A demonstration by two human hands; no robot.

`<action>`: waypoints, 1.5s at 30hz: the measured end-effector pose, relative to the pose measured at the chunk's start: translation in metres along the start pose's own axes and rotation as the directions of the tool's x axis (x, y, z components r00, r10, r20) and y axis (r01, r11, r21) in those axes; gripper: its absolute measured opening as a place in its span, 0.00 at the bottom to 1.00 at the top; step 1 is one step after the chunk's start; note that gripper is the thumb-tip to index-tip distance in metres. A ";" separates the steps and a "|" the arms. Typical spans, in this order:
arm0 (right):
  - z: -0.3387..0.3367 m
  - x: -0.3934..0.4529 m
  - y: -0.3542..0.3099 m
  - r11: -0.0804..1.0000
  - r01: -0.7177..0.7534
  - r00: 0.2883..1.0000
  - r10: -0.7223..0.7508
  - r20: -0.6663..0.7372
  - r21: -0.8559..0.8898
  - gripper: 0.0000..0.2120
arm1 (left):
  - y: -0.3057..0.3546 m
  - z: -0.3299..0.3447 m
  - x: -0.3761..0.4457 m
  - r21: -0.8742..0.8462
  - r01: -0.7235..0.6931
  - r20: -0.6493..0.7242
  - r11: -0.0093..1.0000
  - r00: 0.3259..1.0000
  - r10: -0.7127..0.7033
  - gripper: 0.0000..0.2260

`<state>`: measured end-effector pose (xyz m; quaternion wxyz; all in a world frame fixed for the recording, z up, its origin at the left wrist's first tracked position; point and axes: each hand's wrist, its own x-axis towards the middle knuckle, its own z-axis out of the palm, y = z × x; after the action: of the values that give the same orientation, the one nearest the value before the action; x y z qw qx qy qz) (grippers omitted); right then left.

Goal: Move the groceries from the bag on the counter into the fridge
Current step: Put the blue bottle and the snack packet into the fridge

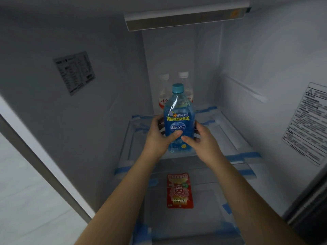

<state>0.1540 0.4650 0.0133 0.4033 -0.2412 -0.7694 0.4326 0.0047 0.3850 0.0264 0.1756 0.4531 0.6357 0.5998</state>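
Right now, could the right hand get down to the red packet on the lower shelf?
Probably, but not yet: the right hand and left hand both grip the blue bottle on the upper glass shelf. The red packet lies uncovered below.

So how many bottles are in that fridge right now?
3. The blue bottle stands upright at the glass shelf's front, gripped by both hands; two white-capped bottles stand behind it. Others may be hidden.
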 end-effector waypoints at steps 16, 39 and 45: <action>0.017 0.027 0.012 0.971 -0.065 0.989 0.032 -0.144 -0.231 0.19 | -0.010 0.013 0.021 0.155 -0.090 -0.132 0.984 0.985 0.111 0.35; -0.012 -0.090 -0.039 0.674 -0.064 0.996 0.087 -0.007 -0.736 0.23 | -0.007 -0.027 -0.085 0.658 -0.365 0.211 0.659 0.929 0.304 0.23; -0.007 -0.150 -0.035 0.576 -0.036 0.994 0.105 0.031 -0.817 0.24 | -0.020 -0.027 -0.131 0.683 -0.567 0.427 0.459 0.821 0.379 0.24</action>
<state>0.2425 0.3422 -0.0161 0.2006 -0.4131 -0.8866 0.0556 0.0458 0.2687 -0.0278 -0.1493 0.7029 0.6564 0.2300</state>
